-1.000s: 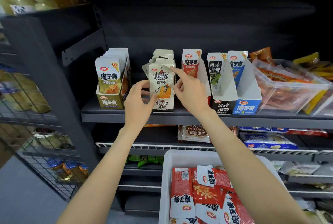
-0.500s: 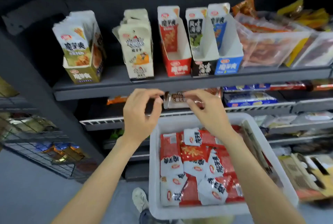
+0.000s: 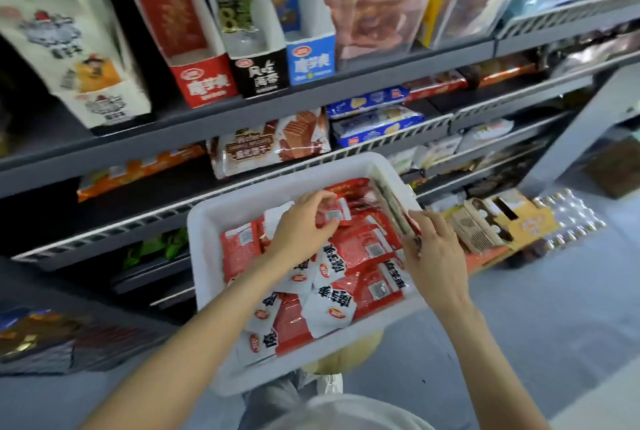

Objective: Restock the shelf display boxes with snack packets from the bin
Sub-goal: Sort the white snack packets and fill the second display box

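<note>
Now both hands are down in the white bin [image 3: 207, 256].
Left hand [image 3: 302, 227] pinches a red packet [image 3: 332, 213]; right hand [image 3: 434, 249] fingers curl on packets at the bin's edge.

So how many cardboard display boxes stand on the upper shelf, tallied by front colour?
White cardboard display box: 1
Red cardboard display box: 1
Black cardboard display box: 1
Blue cardboard display box: 1
Total: 4 in view; the left edge of the frame may hide more.
</note>
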